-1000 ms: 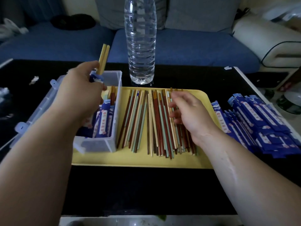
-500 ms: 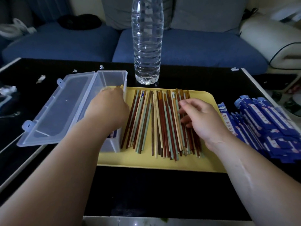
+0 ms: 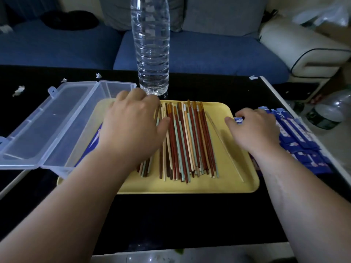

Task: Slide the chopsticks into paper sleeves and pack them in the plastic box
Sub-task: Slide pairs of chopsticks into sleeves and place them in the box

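Note:
Loose chopsticks (image 3: 186,141) in red, green, brown and pale wood lie in a heap on a yellow tray (image 3: 237,168). My left hand (image 3: 133,126) lies palm down over the heap's left part, fingers spread and touching the sticks. My right hand (image 3: 252,130) has reached past the tray's right edge to a pile of blue paper sleeves (image 3: 296,137); its thumb and curled fingers pinch the end of one sleeve (image 3: 239,120). The clear plastic box (image 3: 117,85) stands open at the tray's left, lid (image 3: 47,126) folded out; sleeved chopsticks (image 3: 95,141) show inside, mostly hidden by my left arm.
A tall clear water bottle (image 3: 152,54) stands just behind the tray. One pale chopstick (image 3: 224,145) lies slanted apart from the heap. Paper scraps (image 3: 19,90) dot the black table at the back left. A blue sofa (image 3: 209,54) runs behind; another bottle (image 3: 330,112) stands off the table's right.
My left hand put the sleeved pair into the box and moved right onto the loose chopsticks. My right hand left the heap and reached right to the sleeve pile.

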